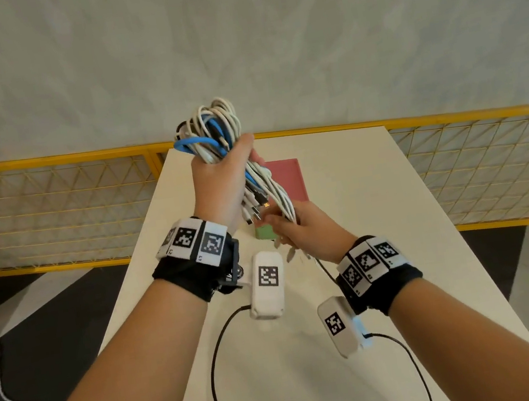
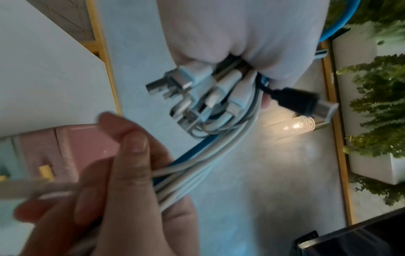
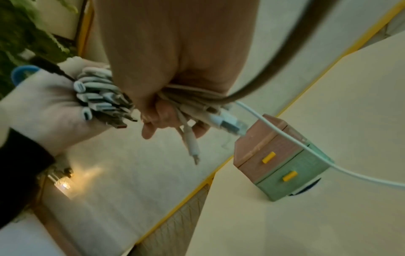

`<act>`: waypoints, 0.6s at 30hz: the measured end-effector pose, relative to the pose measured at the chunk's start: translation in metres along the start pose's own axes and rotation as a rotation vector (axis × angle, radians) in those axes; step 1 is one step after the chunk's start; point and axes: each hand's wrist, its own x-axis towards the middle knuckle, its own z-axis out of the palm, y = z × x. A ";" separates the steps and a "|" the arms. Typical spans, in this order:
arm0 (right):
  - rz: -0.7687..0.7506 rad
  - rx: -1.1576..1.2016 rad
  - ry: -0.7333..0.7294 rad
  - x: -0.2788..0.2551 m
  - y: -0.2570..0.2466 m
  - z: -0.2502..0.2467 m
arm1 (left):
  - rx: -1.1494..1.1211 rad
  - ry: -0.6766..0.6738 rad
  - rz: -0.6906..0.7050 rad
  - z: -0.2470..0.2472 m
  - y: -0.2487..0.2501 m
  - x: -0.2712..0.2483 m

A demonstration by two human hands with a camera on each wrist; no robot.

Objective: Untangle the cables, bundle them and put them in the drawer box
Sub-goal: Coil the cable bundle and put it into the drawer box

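A bundle of white, blue and black cables (image 1: 216, 131) is held up above the table. My left hand (image 1: 218, 180) grips its upper part, with loops sticking out above the fist. Plug ends (image 2: 197, 97) hang out below that fist. My right hand (image 1: 298, 226) holds the lower strands (image 2: 208, 169) of the same bundle, fingers curled round them (image 3: 175, 110). The drawer box (image 3: 278, 162), pink on top and green below with yellow handles, stands on the table under the hands; both its drawers look closed in the right wrist view.
The white table (image 1: 380, 216) runs forward to a yellow mesh railing (image 1: 49, 206). Black sensor leads (image 1: 217, 346) trail from my wrists over the near table edge. A lit lamp (image 2: 293, 126) and green plants (image 2: 377, 104) show beyond the railing.
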 end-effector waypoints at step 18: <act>-0.067 -0.825 -0.041 0.011 0.002 -0.011 | -0.235 -0.439 -0.196 -0.021 -0.007 -0.015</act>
